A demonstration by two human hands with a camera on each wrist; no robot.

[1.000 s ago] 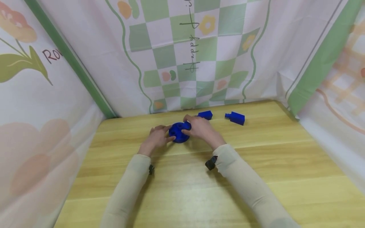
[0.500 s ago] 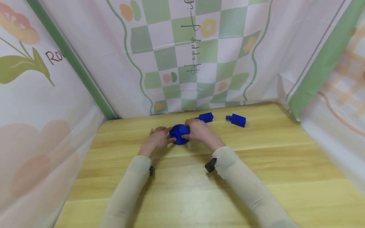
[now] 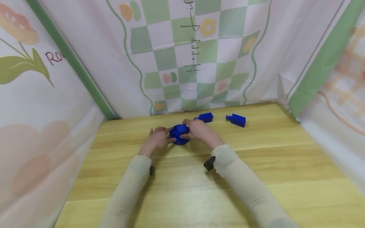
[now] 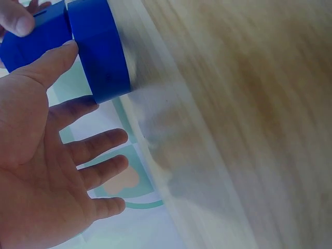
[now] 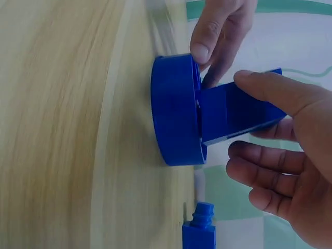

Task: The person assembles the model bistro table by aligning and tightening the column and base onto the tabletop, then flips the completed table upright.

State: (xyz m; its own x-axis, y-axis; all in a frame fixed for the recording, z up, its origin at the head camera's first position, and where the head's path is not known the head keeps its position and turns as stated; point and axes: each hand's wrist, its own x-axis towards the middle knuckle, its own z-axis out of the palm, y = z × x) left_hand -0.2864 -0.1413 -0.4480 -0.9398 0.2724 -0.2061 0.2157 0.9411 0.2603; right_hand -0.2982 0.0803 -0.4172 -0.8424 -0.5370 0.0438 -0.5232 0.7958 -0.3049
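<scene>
Your right grip (image 3: 201, 129) pinches the blue block (image 5: 244, 106) against the round base (image 5: 176, 111); your left grip (image 3: 156, 138), fingers straight, touches the base's left edge, far on the table (image 3: 182, 190), before a checkered curtain (image 3: 186, 60).

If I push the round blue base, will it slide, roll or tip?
The round blue base sits flat on the table, so it will probably slide rather than roll. Its low, wide shape suggests little tipping, though a push on the blue block above could tilt it. Its unbent wall looks stiff.
</scene>
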